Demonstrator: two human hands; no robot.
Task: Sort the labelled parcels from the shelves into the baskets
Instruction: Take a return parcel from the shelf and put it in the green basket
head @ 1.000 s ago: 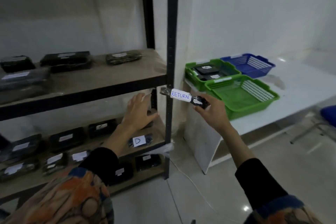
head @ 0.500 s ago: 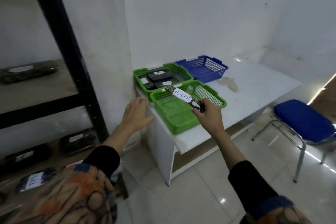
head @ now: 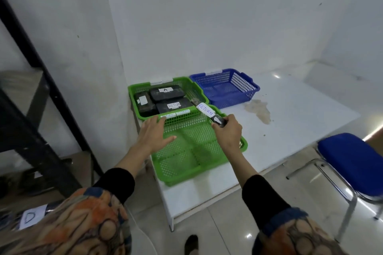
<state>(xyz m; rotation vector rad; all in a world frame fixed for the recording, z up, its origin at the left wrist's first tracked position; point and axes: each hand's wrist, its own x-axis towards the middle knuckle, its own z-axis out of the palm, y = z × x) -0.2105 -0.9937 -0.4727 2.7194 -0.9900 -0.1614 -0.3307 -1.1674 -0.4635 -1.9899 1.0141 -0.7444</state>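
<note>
Your right hand (head: 228, 134) pinches the end of the "RETURN" parcel (head: 206, 111) above the near green basket (head: 186, 163), which has nothing inside. Your left hand (head: 154, 135), fingers spread, hovers over that basket's left rim.

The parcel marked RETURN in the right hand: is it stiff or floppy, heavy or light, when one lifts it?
Probably stiff: the RETURN parcel juts straight out from the right hand, which grips only one end, and does not sag. Likely light for its size, since that end grip alone carries it. Its dark wrap looks glossy, so perhaps slippery.
</note>
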